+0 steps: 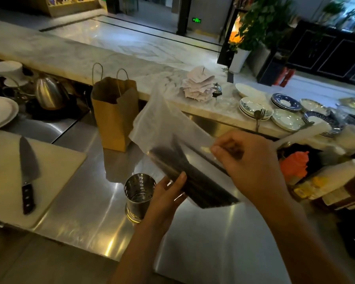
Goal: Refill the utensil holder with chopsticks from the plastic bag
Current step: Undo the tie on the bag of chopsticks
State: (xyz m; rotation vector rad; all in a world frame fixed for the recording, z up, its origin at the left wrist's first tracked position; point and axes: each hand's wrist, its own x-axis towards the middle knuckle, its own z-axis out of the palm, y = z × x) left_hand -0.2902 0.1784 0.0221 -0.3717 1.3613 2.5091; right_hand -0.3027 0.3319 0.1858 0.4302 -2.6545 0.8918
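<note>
The plastic bag (pixel 162 124) of dark chopsticks (pixel 201 185) is held over the worktop (pixel 203 242) at centre, with the utensil holder (pixel 137 191) at its 8 o'clock. Best practice: open the film, keep the sticks parallel, and tip them upright into the holder. The left hand (pixel 168 195) grips the bundle from below, thumb over it. The right hand (pixel 252 162) pinches the film at 2 o'clock.

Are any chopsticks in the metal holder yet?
No, the holder shows only its bare perforated inside, and the chopsticks are in the bag.

The steel counter (pixel 203 242) carries the utensil holder (pixel 138 193), a paper bag (pixel 116 115) and a cutting board (pixel 6 181).
</note>
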